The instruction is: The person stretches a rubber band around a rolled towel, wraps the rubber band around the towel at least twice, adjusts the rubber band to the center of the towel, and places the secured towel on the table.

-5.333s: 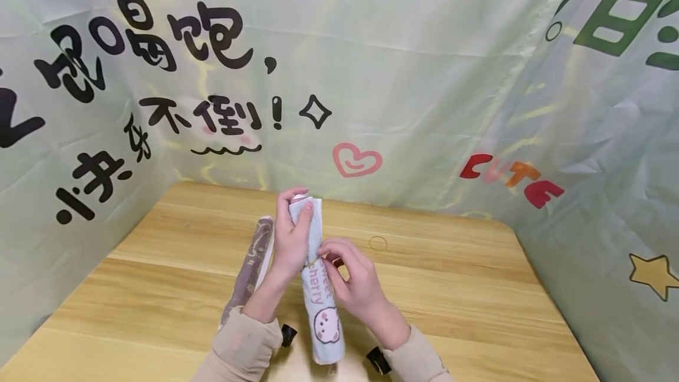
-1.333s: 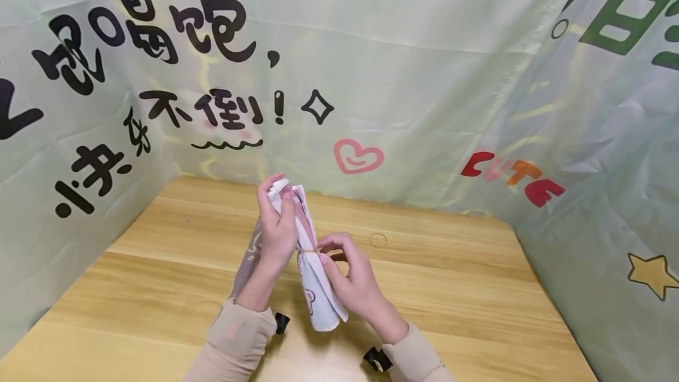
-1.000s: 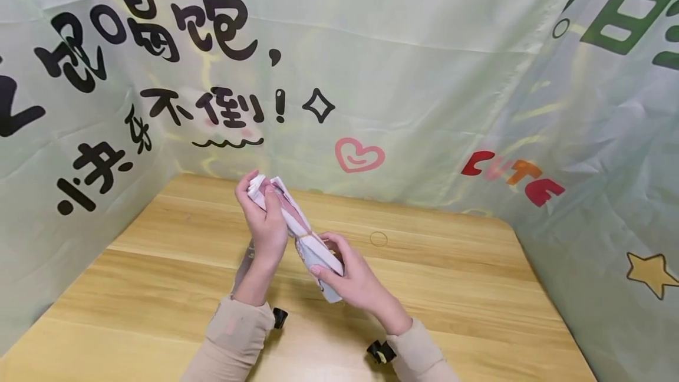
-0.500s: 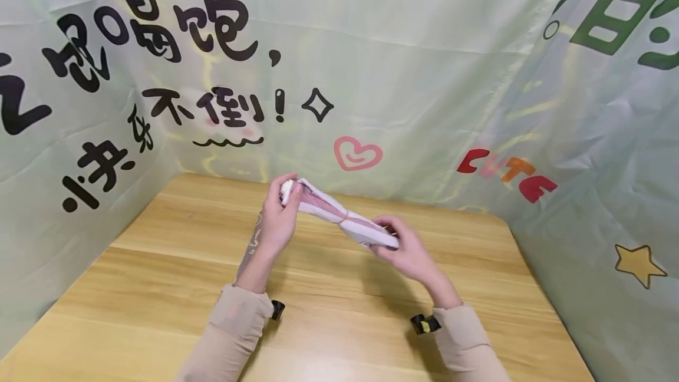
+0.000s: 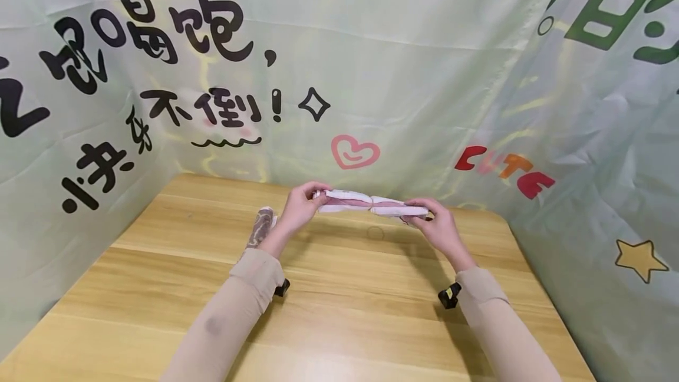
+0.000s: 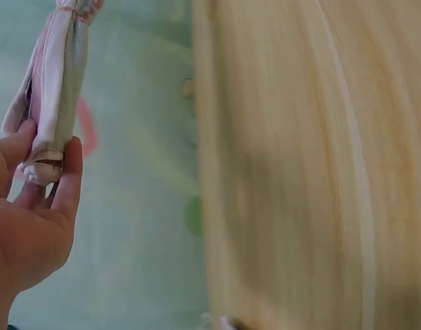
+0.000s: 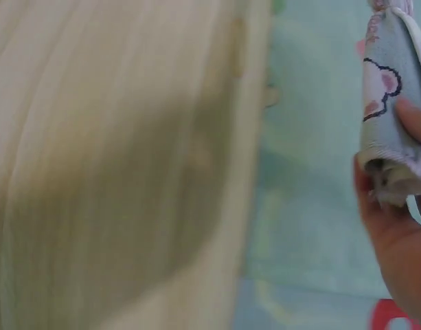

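A rolled pale towel [image 5: 395, 210] is held up level above the far part of the table, its pink inner layer showing along a slit. A thin rubber band [image 5: 371, 203] cinches its middle. My left hand [image 5: 299, 208] pinches the left end between thumb and fingers; in the left wrist view the layered end of the towel [image 6: 55, 89] sits at the fingertips. My right hand [image 5: 442, 230] grips the other end. The right wrist view shows that end of the towel [image 7: 383, 130] with a cartoon outline, thumb on its side and fingers beneath.
A brown patterned rolled towel [image 5: 261, 226] lies on the wooden table [image 5: 329, 323], partly hidden behind my left forearm. One loose rubber band [image 5: 375, 233] lies beneath the held towel. Printed cloth walls [image 5: 424, 75] stand behind and beside the table.
The banded towel has turned from nearly upright to level and moved up, away from me. My right hand has shifted from near the band to its end and swung right.
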The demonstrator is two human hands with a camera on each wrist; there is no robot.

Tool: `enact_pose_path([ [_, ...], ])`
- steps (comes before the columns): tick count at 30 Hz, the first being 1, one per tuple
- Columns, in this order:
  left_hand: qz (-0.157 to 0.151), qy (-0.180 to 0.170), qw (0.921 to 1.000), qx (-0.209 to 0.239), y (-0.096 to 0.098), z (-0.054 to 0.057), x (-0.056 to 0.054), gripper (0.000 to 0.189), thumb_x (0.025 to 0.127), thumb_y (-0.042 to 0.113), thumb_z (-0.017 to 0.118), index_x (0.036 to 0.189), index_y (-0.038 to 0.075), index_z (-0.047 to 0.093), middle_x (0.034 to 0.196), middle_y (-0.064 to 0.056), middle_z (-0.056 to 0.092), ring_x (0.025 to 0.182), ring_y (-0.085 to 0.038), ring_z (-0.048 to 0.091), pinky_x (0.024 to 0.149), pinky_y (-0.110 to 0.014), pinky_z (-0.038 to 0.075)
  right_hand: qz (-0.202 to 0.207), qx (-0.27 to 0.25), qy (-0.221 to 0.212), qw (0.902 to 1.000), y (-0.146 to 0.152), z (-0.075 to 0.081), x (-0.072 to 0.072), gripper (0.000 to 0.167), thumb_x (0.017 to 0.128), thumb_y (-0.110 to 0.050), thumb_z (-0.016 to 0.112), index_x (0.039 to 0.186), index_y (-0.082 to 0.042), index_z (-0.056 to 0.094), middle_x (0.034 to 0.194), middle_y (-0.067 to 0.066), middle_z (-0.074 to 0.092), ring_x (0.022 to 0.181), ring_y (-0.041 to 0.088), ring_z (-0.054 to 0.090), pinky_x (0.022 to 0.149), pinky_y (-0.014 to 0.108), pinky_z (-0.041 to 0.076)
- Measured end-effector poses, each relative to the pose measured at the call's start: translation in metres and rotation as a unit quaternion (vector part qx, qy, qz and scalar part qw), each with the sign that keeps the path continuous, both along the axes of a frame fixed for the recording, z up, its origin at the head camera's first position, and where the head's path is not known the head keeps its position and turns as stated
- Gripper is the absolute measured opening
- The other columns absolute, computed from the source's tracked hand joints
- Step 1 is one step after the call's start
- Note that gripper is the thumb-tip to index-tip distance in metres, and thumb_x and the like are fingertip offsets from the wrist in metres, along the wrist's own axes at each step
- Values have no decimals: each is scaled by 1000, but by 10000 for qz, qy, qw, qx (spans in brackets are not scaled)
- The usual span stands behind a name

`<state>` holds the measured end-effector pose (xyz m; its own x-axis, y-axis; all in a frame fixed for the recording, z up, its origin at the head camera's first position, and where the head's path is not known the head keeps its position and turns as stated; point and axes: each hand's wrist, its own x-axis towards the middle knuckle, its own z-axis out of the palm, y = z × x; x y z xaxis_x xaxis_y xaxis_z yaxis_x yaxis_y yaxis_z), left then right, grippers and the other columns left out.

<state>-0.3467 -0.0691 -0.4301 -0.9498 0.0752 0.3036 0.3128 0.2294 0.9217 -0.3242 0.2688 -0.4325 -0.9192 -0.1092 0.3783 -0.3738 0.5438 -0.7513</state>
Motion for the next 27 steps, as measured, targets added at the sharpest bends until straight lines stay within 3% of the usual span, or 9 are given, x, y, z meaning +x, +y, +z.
enact_pose_path([
  [5,130,-292,9995,-49,3,-17,-28,19,98,0,67,109,8,80,106,-11,74,72,-14,54,58,-23,44,-170,-368,-267,9988,2,-20,-25,30,89,5,78,118,4,73,127,25,64,116,34,60,85,12,53],
  [9,193,-561,9982,-116,4,-27,-46,19,97,-2,67,107,7,80,114,-11,74,82,-17,60,63,-24,48,-172,-215,-381,9989,2,-30,-43,28,91,5,77,118,5,73,128,26,66,118,36,61,86,13,50],
  [12,364,-712,9964,-281,4,-33,-55,19,95,-2,68,105,7,81,117,-10,74,93,-19,62,69,-23,49,-81,14,-539,9985,1,-34,-55,26,93,5,73,120,3,73,131,25,66,121,36,61,90,22,50],
  [15,454,-823,9944,-487,3,-38,-61,20,95,-4,67,103,8,82,120,-10,74,96,-21,61,71,-23,49,33,345,-574,9978,-1,-38,-64,26,95,8,68,119,1,75,132,25,66,123,39,59,96,40,54],
  [18,424,-926,9927,-639,3,-42,-66,23,95,-6,65,101,7,82,122,-12,73,92,-21,61,67,-22,48,238,805,-402,9957,-1,-43,-71,30,95,12,63,119,0,77,134,24,65,129,45,56,106,55,49],
  [23,431,-1124,9892,-833,3,-48,-71,26,95,-7,62,100,8,83,126,-14,71,86,-20,57,62,-22,44,832,1117,-465,9892,2,-48,-74,36,96,14,59,127,-1,73,144,24,59,139,47,47,112,59,41],
  [27,487,-1211,9843,-1188,4,-49,-75,26,96,-4,62,101,10,83,127,-13,71,80,-19,54,63,-22,42,1124,1263,-1001,9805,6,-46,-73,39,100,0,63,139,-3,65,156,21,48,145,47,39,114,60,38],
])
